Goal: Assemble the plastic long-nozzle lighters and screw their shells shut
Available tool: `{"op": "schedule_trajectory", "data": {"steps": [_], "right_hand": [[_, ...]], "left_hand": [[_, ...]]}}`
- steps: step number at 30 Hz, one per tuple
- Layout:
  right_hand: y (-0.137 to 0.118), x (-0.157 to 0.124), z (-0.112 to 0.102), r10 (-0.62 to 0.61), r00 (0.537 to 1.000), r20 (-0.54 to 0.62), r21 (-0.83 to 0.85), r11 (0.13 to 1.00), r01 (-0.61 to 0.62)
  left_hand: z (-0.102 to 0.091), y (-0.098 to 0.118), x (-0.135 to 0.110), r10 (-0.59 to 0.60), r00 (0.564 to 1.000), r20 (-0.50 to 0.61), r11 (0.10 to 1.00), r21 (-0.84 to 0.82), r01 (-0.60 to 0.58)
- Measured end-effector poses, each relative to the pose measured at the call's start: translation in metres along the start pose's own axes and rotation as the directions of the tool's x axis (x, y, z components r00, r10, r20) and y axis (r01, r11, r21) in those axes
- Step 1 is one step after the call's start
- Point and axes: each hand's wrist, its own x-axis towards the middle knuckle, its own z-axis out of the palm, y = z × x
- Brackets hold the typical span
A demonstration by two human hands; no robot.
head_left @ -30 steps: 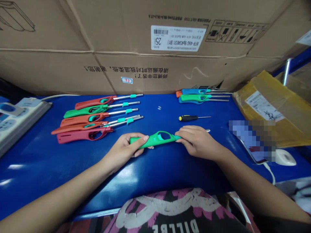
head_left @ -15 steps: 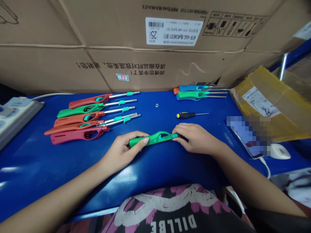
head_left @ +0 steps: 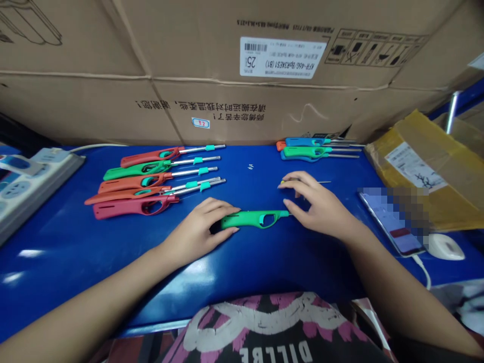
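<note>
A green long-nosed lighter [head_left: 257, 219] lies flat on the blue table [head_left: 75, 252] in front of me. My left hand [head_left: 204, 224] is closed round its handle end and holds it down. My right hand [head_left: 317, 204] is off the lighter, fingers spread, hovering just beyond the lighter's front end. Its fingertips are over a small screwdriver [head_left: 320, 182], whose yellow-and-black handle is mostly hidden under them; whether they touch it I cannot tell.
Several red and green lighters [head_left: 151, 179] lie in a row at left, and three more lighters [head_left: 310, 150] at the back. A large cardboard box [head_left: 227, 75] walls the rear. Power strip [head_left: 22, 181] far left; phone [head_left: 389, 222], white charger [head_left: 444, 245] and yellow parcel [head_left: 427, 166] right.
The green lighter has been turned and laid flat on the table. My right hand has let go of its front end and moved back over the screwdriver. The left hand keeps its grip.
</note>
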Motion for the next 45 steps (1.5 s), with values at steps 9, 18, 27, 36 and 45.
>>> {"op": "schedule_trajectory", "data": {"steps": [9,18,27,36,45], "right_hand": [[0.033,0.002,0.018,0.190,0.976,-0.111,-0.115,0.973,-0.202],[0.013,0.006,0.018,0.144,0.914,-0.379,0.037,0.989,-0.140],[-0.002,0.010,0.038,0.273,0.919,-0.286,0.576,0.815,-0.062],[0.000,0.013,0.039,0.097,0.982,-0.161,0.369,0.929,-0.031],[-0.013,0.011,0.027,0.327,0.792,-0.516,0.597,0.800,0.059]], "left_hand": [[-0.018,0.005,0.001,-0.054,0.994,0.098,0.998,0.022,0.052],[-0.003,0.002,-0.004,-0.058,0.996,0.074,0.997,-0.054,0.062],[0.010,0.002,-0.007,-0.038,0.999,0.037,0.998,-0.041,0.040],[0.009,0.001,-0.005,-0.026,0.999,0.024,0.997,-0.068,0.028],[0.012,0.001,-0.006,0.025,1.000,0.001,0.999,-0.044,-0.024]]}}
